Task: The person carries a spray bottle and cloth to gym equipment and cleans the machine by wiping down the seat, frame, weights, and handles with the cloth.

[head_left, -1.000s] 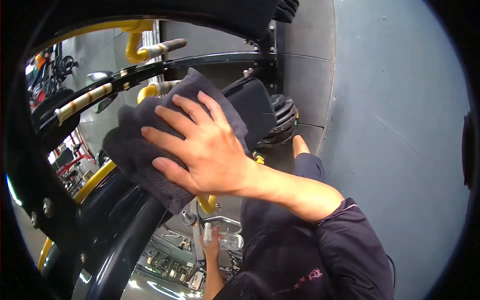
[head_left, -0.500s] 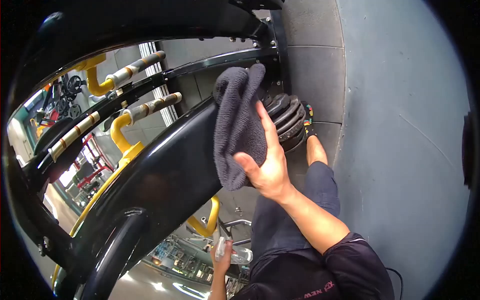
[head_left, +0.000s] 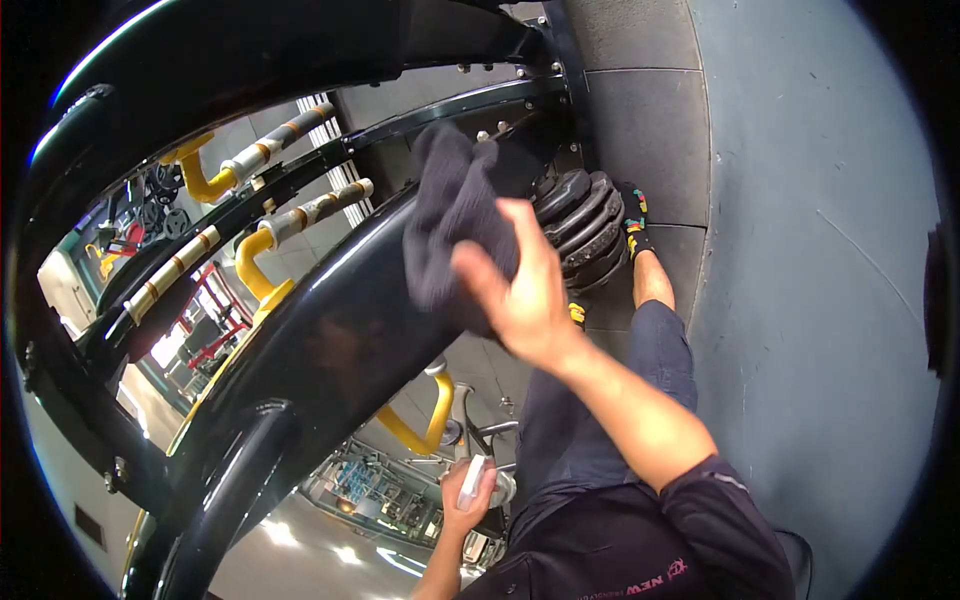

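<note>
My right hand [head_left: 528, 300] grips a dark grey cloth [head_left: 452, 215], which is folded and slightly blurred. Thumb and index finger show at its near side; the other fingers are hidden. The cloth lies over or just above the thick glossy black beam [head_left: 340, 310] of a machine frame; contact is unclear. Lower down, my left hand [head_left: 462, 505] is wrapped round a clear bottle [head_left: 505, 488] with a white top [head_left: 471, 482].
Yellow hooked bars [head_left: 440, 410] and worn metal pegs [head_left: 275, 140] stick out of the frame. Black weight plates [head_left: 585, 225] are beside my foot [head_left: 637, 215]. A grey wall [head_left: 800, 300] rises at the right. Gym equipment [head_left: 205, 340] stands in the background.
The cloth was spread flat under my right hand; now it is bunched in the hand, further right, uncovering the beam. My left hand with the bottle shows further right.
</note>
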`<state>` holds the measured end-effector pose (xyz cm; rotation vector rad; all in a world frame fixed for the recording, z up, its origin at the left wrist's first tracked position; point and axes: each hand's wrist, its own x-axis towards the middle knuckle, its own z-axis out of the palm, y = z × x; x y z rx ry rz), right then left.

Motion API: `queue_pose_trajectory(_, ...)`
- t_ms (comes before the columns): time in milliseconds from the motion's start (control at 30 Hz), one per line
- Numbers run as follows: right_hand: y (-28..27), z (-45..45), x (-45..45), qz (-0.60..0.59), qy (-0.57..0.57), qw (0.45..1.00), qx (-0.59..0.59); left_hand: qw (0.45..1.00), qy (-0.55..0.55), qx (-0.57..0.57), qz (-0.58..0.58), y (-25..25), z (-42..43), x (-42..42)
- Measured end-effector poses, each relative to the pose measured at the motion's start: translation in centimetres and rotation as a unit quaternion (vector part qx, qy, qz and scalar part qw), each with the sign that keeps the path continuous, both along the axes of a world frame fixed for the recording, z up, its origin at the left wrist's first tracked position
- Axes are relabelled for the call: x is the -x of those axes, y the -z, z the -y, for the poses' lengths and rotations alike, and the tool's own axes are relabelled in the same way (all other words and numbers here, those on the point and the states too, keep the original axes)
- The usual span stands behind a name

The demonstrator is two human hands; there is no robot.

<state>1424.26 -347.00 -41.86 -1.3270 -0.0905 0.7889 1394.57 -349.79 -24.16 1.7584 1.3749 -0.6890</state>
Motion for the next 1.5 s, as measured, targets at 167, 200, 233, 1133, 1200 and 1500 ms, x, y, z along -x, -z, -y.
queue_pose_trajectory(167, 3.3, -0.3, -3.7, -0.302, -0.045, 0.945, -0.119, 0.962, 0.16, -0.132, 0.177, -1.7, -1.9, -14.8)
queue_pose_trajectory(200, 2.5, 0.0, -4.2, -0.399, -0.031, 0.908, -0.123, 0.955, 0.174, -0.156, 0.183, -2.0, -2.6, -17.6)
queue_pose_trajectory(233, 2.6, 0.6, -3.9, -0.425, -0.009, 0.896, -0.13, 0.946, 0.192, -0.183, 0.187, -1.6, -3.5, -19.7)
queue_pose_trajectory(1133, -0.5, -2.4, -6.6, -0.233, -0.112, 0.963, -0.07, 0.955, 0.121, -0.211, 0.167, 0.5, -5.9, -23.3)
queue_pose_trajectory(1200, -1.2, -3.6, -5.1, -0.002, -0.124, 0.99, 0.064, 0.961, 0.106, -0.185, 0.174, -1.1, -5.4, -22.5)
queue_pose_trajectory(1500, -2.9, -4.8, -5.2, 0.108, -0.116, 0.969, 0.188, 0.987, 0.078, -0.049, 0.131, -4.5, -3.7, -16.5)
